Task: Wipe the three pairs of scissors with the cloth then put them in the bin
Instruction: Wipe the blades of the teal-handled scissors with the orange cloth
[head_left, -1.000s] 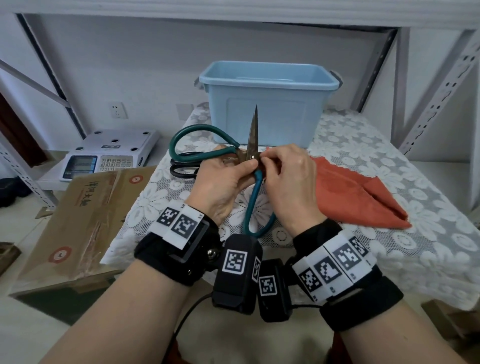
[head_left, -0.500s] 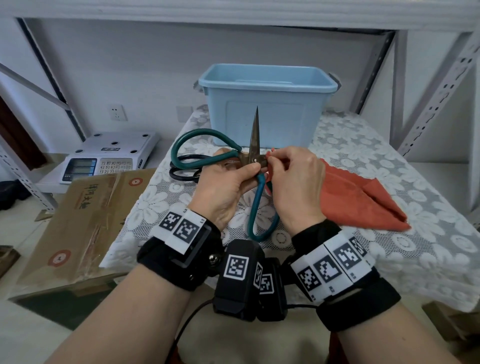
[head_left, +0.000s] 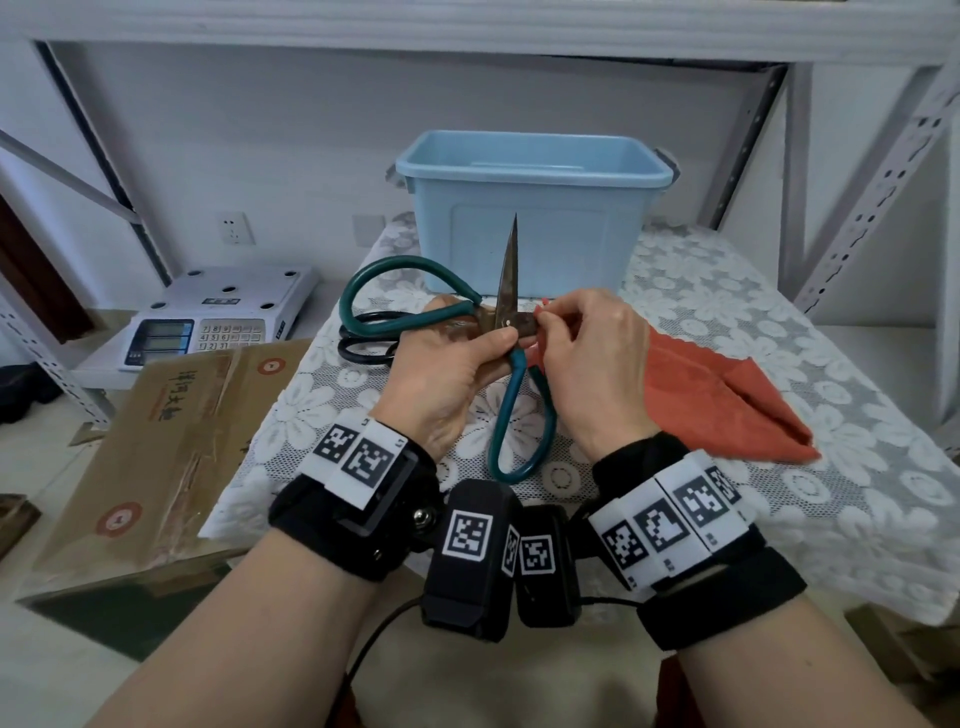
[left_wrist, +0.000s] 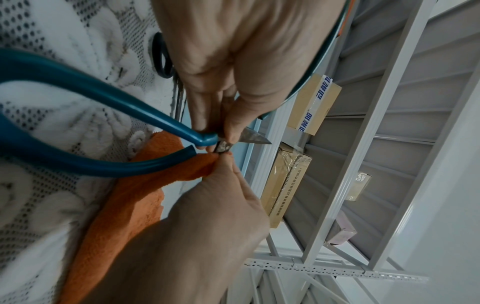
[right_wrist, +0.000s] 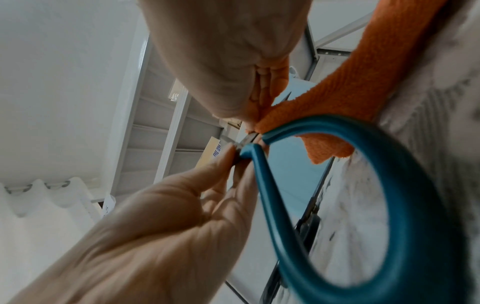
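A pair of large green-handled scissors is held above the table, shut blades pointing up. My left hand grips them at the pivot, thumb on the near side. My right hand pinches a corner of the orange cloth against the metal at the pivot; the rest of the cloth trails onto the table at the right. In the left wrist view the cloth hangs under the green handle. Black-handled scissors lie on the table behind my left hand, partly hidden. The light blue bin stands at the back.
The table wears a white lace cloth; its near edge is just ahead of my wrists. A white weighing scale and a cardboard box sit lower at the left. Grey shelf uprights rise at the right.
My right hand has brought the cloth corner up to the scissors' pivot. Both hands and the scissors have risen slightly; the left hand's hold is unchanged.
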